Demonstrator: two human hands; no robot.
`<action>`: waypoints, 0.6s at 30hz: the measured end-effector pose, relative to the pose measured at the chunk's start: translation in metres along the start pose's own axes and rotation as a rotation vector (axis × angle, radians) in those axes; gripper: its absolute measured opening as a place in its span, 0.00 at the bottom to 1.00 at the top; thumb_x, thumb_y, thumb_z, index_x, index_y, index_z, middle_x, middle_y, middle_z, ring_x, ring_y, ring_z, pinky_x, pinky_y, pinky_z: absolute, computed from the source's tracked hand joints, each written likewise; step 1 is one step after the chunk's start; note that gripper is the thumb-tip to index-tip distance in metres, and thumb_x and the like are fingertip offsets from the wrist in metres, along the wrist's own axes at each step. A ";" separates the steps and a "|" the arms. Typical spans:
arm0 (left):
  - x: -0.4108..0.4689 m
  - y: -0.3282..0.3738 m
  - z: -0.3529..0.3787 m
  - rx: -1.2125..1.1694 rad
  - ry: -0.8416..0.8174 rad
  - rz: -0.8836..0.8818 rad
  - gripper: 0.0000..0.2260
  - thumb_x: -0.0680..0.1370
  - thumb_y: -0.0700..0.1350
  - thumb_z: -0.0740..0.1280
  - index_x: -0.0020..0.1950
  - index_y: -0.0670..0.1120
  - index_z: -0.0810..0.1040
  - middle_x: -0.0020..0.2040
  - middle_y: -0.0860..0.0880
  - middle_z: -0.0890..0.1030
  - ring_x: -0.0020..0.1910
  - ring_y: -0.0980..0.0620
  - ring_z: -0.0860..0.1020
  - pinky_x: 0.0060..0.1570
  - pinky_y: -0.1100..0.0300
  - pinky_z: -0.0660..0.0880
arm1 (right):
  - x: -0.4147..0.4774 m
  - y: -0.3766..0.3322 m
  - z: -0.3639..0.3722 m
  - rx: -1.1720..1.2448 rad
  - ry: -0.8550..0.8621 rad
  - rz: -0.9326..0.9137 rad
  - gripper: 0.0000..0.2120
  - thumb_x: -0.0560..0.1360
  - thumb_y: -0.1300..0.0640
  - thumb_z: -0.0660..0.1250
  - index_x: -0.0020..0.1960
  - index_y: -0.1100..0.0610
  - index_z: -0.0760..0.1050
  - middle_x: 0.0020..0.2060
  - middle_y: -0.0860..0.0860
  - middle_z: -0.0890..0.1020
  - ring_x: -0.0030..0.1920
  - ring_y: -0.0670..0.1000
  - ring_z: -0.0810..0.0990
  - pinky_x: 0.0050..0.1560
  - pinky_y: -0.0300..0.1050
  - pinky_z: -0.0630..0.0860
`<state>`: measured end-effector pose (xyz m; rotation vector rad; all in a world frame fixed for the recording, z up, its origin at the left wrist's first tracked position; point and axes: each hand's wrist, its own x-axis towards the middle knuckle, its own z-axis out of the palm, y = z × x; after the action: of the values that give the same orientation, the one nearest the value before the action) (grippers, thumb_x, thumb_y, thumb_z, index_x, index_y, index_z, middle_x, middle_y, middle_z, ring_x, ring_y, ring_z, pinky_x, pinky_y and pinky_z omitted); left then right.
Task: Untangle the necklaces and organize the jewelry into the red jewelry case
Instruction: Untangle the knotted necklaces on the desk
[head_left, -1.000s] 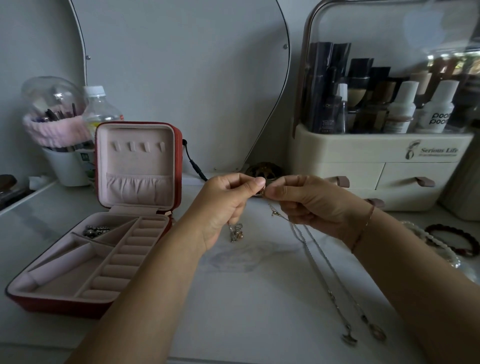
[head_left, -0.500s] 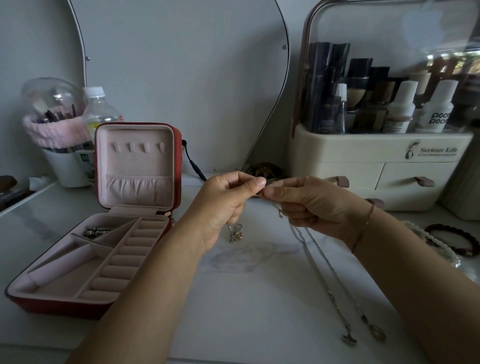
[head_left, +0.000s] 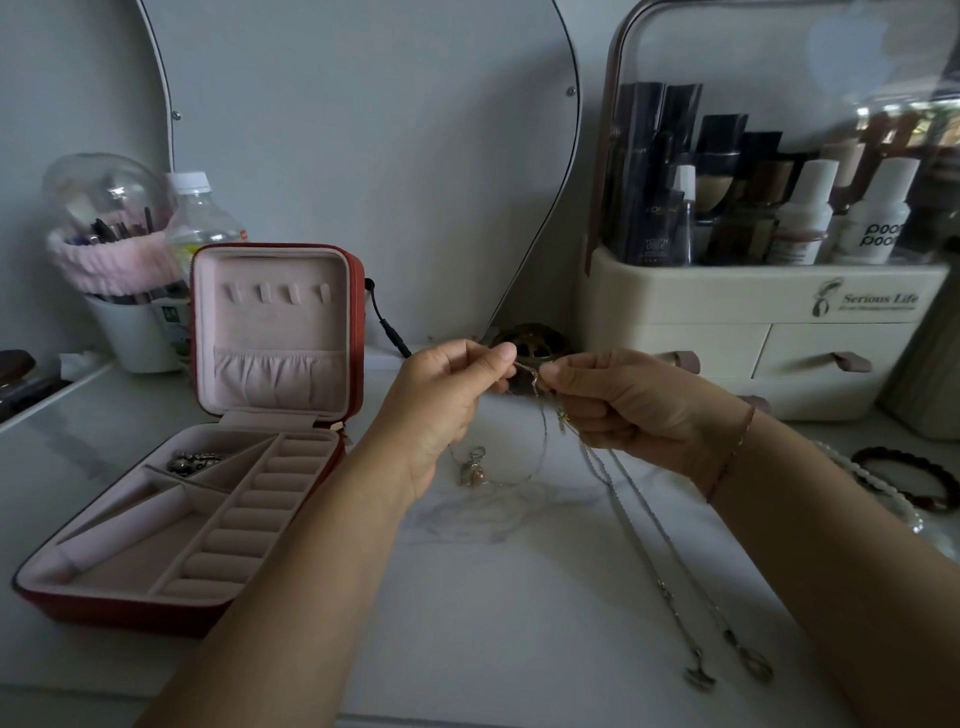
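My left hand (head_left: 441, 400) and my right hand (head_left: 628, 405) are raised above the white tabletop, each pinching the tangled necklaces (head_left: 532, 376) where the chains meet. Two silver chains (head_left: 639, 525) trail from my right hand down to pendants (head_left: 727, 670) near the front right. A thin chain loops under my left hand to a small pendant (head_left: 472, 467) lying on the table. The red jewelry case (head_left: 171, 519) stands open at left, pink inside, with a small dark metal piece (head_left: 195, 461) in a rear compartment.
A cream cosmetics organizer (head_left: 769, 332) with bottles stands at back right. A brush cup (head_left: 130, 322) and water bottle (head_left: 200, 218) sit behind the case. A dark bead bracelet (head_left: 914, 478) and pearl strand (head_left: 862, 483) lie at the right edge. A cable plug (head_left: 389, 332) hangs by the mirror.
My hands have drawn slightly apart, opening a short gap of chain between the fingertips. The thin chain below my left hand now hangs in a wider loop.
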<state>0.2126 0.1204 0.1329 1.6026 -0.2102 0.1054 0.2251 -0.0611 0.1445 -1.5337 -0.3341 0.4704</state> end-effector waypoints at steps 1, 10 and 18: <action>0.000 0.000 0.000 0.004 0.016 0.000 0.10 0.77 0.48 0.67 0.42 0.43 0.78 0.29 0.53 0.75 0.20 0.59 0.58 0.21 0.67 0.56 | 0.000 0.000 0.000 0.010 0.006 -0.003 0.19 0.77 0.58 0.61 0.28 0.52 0.76 0.22 0.47 0.63 0.22 0.45 0.57 0.23 0.36 0.53; 0.003 -0.002 0.001 0.074 0.094 0.031 0.08 0.76 0.49 0.69 0.41 0.46 0.76 0.20 0.60 0.69 0.18 0.62 0.66 0.23 0.71 0.60 | 0.001 0.000 0.002 0.107 -0.005 -0.075 0.17 0.74 0.53 0.62 0.26 0.51 0.70 0.23 0.47 0.60 0.23 0.44 0.55 0.25 0.38 0.50; 0.002 0.001 0.003 0.082 0.049 0.160 0.09 0.75 0.49 0.69 0.37 0.48 0.75 0.21 0.61 0.70 0.22 0.63 0.69 0.28 0.69 0.63 | 0.001 0.000 0.003 0.185 0.028 -0.084 0.13 0.74 0.54 0.62 0.33 0.54 0.64 0.22 0.46 0.60 0.21 0.44 0.55 0.25 0.38 0.49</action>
<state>0.2138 0.1173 0.1345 1.6610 -0.2985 0.2795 0.2246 -0.0580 0.1446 -1.3397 -0.3234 0.4020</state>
